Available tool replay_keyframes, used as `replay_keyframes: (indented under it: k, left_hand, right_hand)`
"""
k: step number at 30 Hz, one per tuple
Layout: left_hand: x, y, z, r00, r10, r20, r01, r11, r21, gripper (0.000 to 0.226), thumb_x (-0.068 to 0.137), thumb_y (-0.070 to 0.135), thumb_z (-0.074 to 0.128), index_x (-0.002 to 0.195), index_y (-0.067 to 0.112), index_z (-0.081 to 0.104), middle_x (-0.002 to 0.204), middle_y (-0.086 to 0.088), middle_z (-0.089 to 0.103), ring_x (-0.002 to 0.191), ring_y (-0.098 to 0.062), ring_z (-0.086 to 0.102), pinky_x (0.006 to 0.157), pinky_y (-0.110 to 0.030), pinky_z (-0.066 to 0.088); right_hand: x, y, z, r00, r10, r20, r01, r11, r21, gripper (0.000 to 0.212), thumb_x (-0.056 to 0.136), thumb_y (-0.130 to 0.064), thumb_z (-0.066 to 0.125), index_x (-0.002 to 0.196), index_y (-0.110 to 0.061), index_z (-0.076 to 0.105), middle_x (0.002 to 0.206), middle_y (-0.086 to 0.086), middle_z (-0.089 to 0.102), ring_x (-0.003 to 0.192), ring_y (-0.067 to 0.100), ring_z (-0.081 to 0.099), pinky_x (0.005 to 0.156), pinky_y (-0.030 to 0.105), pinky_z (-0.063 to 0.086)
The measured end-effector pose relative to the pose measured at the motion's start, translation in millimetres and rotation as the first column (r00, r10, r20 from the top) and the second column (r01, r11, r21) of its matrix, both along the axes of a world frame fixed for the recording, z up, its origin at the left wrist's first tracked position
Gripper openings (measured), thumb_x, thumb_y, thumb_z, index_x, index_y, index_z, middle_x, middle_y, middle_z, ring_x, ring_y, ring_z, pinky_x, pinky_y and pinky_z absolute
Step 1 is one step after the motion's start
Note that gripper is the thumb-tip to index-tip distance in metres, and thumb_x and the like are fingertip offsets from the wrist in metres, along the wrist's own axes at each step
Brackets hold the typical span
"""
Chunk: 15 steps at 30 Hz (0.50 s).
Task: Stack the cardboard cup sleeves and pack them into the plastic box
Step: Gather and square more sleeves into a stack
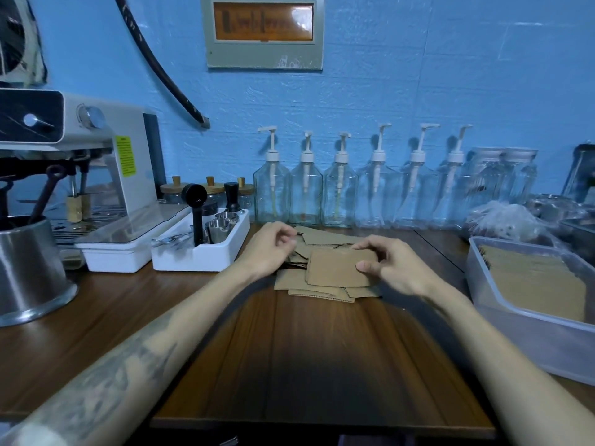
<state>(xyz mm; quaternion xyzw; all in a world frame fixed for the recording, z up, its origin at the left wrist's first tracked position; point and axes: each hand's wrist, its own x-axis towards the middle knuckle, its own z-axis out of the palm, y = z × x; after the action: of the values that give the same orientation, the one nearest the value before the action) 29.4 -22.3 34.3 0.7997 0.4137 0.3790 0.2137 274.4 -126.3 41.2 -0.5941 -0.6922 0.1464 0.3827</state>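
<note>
Several flat brown cardboard cup sleeves (pixel 325 244) lie in a loose pile at the middle of the wooden counter. My right hand (pixel 391 263) pinches one sleeve (pixel 338 268) by its right edge, thumb on top, holding it just above the pile. My left hand (pixel 269 247) hovers over the pile's left side with its fingers loosely curled; I cannot tell whether it holds anything. At the right edge stands the clear plastic box (pixel 528 329), with a row of stacked sleeves (pixel 534 281) inside it.
A white tray (pixel 180 260) of metal cups and a tamper stands left of the pile, beside an espresso machine (pixel 106 175) and a steel pitcher (pixel 30 272). Glass pump bottles (pixel 341 191) line the blue wall. A dark wooden board (pixel 322 355) lies in front.
</note>
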Motion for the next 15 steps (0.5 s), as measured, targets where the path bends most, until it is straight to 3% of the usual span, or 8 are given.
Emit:
replay_keyframes:
  k: [3, 7, 9, 12, 15]
  left_hand:
    - [29, 15, 12, 0.990, -0.027, -0.136, 0.027, 1.000, 0.002, 0.034, 0.097, 0.029, 0.058, 0.129, 0.016, 0.057, 0.129, -0.003, 0.053, 0.118, -0.015, 0.053, 0.110, -0.038, 0.040]
    - [58, 39, 14, 0.971, -0.043, -0.235, 0.034, 0.999, -0.042, 0.050, 0.097, 0.035, 0.058, 0.142, 0.017, 0.047, 0.150, -0.006, 0.041, 0.139, -0.023, 0.038, 0.117, -0.046, 0.031]
    - [68, 50, 8, 0.959, -0.040, -0.281, 0.020, 0.997, -0.072, 0.059, 0.095, 0.041, 0.059, 0.145, 0.015, 0.043, 0.154, -0.009, 0.038, 0.141, -0.026, 0.036, 0.116, -0.050, 0.030]
    - [78, 62, -2, 0.919, -0.020, -0.394, -0.014, 0.997, -0.082, 0.069, 0.092, 0.053, 0.058, 0.147, 0.015, 0.041, 0.154, -0.008, 0.040, 0.141, -0.027, 0.038, 0.114, -0.051, 0.031]
    - [81, 68, -6, 0.916, 0.023, -0.400, -0.039, 0.999, -0.031, 0.062, 0.092, 0.053, 0.058, 0.142, 0.017, 0.050, 0.149, -0.004, 0.048, 0.136, -0.024, 0.044, 0.112, -0.050, 0.033]
  right_hand:
    - [5, -2, 1, 1.000, -0.019, 0.013, 0.019, 1.000, 0.018, 0.023, 0.090, -0.018, 0.070, 0.106, -0.033, 0.064, 0.105, -0.013, 0.067, 0.093, 0.000, 0.059, 0.073, 0.013, 0.042]
    - [8, 0, -6, 1.000, -0.013, 0.001, 0.013, 1.000, 0.002, 0.026, 0.091, -0.016, 0.067, 0.116, -0.024, 0.065, 0.113, -0.007, 0.066, 0.105, 0.013, 0.059, 0.093, 0.030, 0.048]
    - [9, 2, -7, 1.000, -0.004, -0.011, 0.005, 1.000, 0.003, 0.026, 0.092, -0.015, 0.067, 0.117, -0.023, 0.065, 0.115, -0.006, 0.065, 0.107, 0.014, 0.057, 0.097, 0.033, 0.046]
    - [10, 5, -10, 1.000, 0.008, -0.006, -0.008, 1.000, 0.018, 0.027, 0.092, -0.016, 0.067, 0.117, -0.025, 0.063, 0.116, -0.005, 0.064, 0.104, 0.012, 0.056, 0.090, 0.024, 0.044]
    - [12, 8, -10, 1.000, 0.016, 0.027, -0.017, 1.000, 0.024, 0.029, 0.093, -0.017, 0.066, 0.120, -0.025, 0.062, 0.120, -0.004, 0.063, 0.106, 0.012, 0.057, 0.092, 0.024, 0.045]
